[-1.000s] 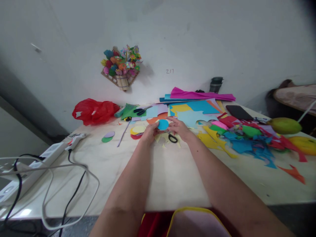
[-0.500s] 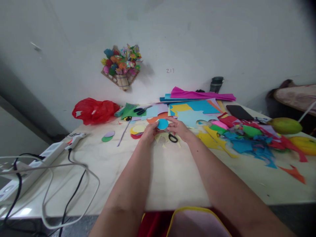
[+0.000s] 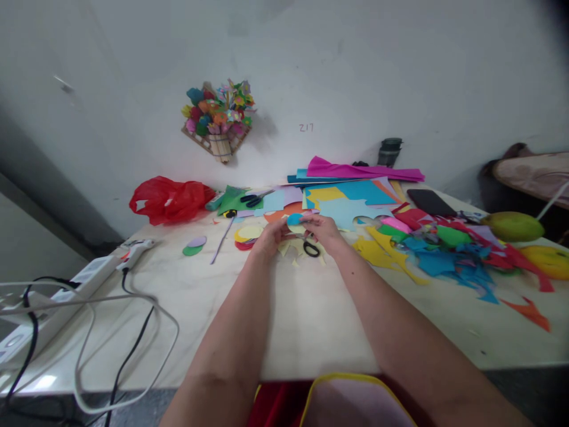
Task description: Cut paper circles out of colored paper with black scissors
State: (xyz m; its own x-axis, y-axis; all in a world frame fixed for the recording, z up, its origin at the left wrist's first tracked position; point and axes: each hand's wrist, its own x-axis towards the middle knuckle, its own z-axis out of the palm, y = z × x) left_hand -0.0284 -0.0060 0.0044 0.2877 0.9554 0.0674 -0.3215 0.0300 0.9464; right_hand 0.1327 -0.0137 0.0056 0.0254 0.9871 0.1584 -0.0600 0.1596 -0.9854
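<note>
Over the table, my left hand pinches the left edge of a blue paper circle. A pale cream paper circle shows just below the blue one, partly overlapped by it. My right hand has its fingers closed on the right edge of the circles. Black-handled scissors lie under my right hand, their blades mostly hidden, among pale yellow paper scraps. Left of my left hand is a pile of yellow and red paper circles.
Green and lilac circles lie farther left, near a power strip with loose cables. A red plastic bag and a second pair of scissors sit at the back. Coloured scraps, a dark phone-like slab and fruit occupy the right.
The cream circle now shows below the blue one, where mostly blue was seen before. My hands have stayed nearly in place, with the fingers shifting slightly.
</note>
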